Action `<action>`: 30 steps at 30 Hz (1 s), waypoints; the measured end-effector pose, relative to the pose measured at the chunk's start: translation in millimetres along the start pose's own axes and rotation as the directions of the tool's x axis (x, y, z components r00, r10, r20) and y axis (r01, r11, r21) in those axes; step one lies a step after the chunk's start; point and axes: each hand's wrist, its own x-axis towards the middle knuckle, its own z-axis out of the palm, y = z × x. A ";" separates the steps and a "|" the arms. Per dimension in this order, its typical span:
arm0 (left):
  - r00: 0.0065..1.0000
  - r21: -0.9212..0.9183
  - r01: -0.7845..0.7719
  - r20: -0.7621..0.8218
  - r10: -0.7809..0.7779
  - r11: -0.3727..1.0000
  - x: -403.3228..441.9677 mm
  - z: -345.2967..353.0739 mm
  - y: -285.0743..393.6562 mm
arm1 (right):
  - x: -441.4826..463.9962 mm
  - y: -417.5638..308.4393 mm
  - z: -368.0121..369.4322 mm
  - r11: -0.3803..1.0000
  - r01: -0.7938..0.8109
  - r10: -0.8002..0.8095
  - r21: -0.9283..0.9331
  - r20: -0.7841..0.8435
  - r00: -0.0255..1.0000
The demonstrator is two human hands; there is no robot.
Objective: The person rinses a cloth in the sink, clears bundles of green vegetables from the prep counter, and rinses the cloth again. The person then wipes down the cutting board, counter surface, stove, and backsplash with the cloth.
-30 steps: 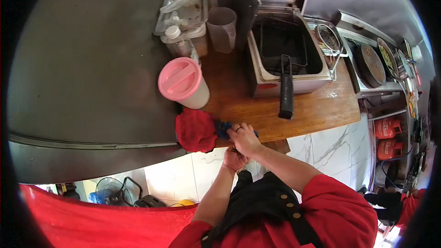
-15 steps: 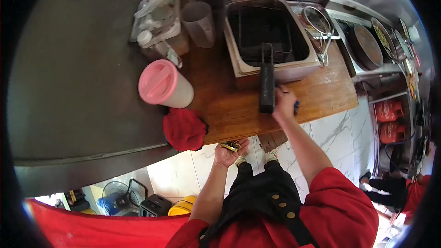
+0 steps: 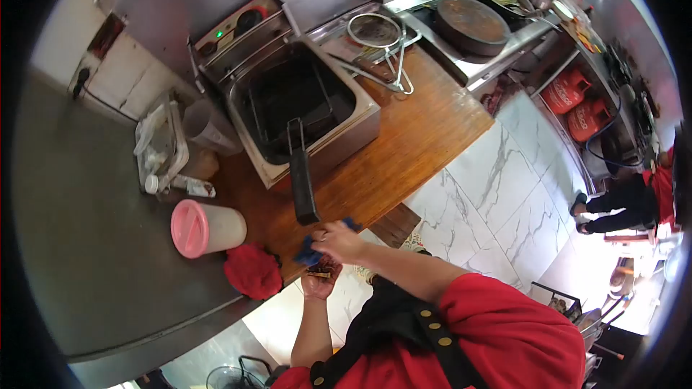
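Observation:
My right hand [image 3: 337, 241] is closed on a blue cloth [image 3: 308, 251] at the front edge of the wooden counter [image 3: 425, 122], just below the black handle [image 3: 303, 187] of the fryer basket. Below the counter edge, my left hand [image 3: 319, 284] is cupped palm up, holding small dark and yellowish scraps [image 3: 321, 271] too small to name. The right hand partly covers its fingers. A red cloth [image 3: 253, 271] lies left of my hands, beside a white container with a pink lid [image 3: 191, 228].
A deep fryer [image 3: 367, 112] stands on the counter, with a strainer [image 3: 375, 30] behind it. Farther right are a stove with a round pan [image 3: 472, 25] and red gas cylinders [image 3: 589, 119]. Another person in red and black [image 3: 627, 205] stands at the far right.
The view has turned and shifted to the right. My right hand moved right along the counter with the blue cloth, then came back beside my left hand at the edge.

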 end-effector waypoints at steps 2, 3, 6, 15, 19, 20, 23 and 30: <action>0.992 0.036 0.125 -0.028 -0.124 0.991 18.0 -0.8 -12.9 | -34.1 38.8 -38.0 0.988 -0.139 0.135 -0.068 -0.062 0.989; 0.991 0.044 0.134 -0.022 -0.133 0.990 25.4 2.3 -20.3 | -54.6 68.2 -50.5 0.979 -0.184 0.170 -0.083 -0.155 0.973; 0.970 0.019 0.205 0.130 -0.206 0.978 43.7 27.0 -51.0 | -118.2 151.1 -105.6 0.871 -0.485 0.442 -0.077 -0.307 0.843; 0.961 0.013 0.248 0.120 -0.248 0.969 87.3 68.3 -135.1 | -75.4 311.5 -220.4 0.500 -0.856 0.634 -0.129 -0.619 0.463; 0.972 -0.050 0.232 0.036 -0.231 0.971 95.8 98.0 -172.1 | -12.0 371.2 -257.4 0.500 -0.841 0.614 -0.209 -0.599 0.514; 0.976 -0.073 0.216 0.049 -0.213 0.974 91.6 103.9 -178.8 | -0.6 389.8 -259.3 0.531 -0.817 0.581 -0.226 -0.604 0.545; 0.989 -0.059 0.149 -0.012 -0.150 0.987 89.4 108.8 -197.1 | 39.8 422.6 -263.8 0.579 -0.779 0.537 -0.242 -0.605 0.587; 0.991 -0.127 0.099 -0.083 -0.110 0.987 90.8 118.2 -222.5 | 57.5 402.8 -237.1 0.777 -0.578 0.433 -0.250 -0.456 0.778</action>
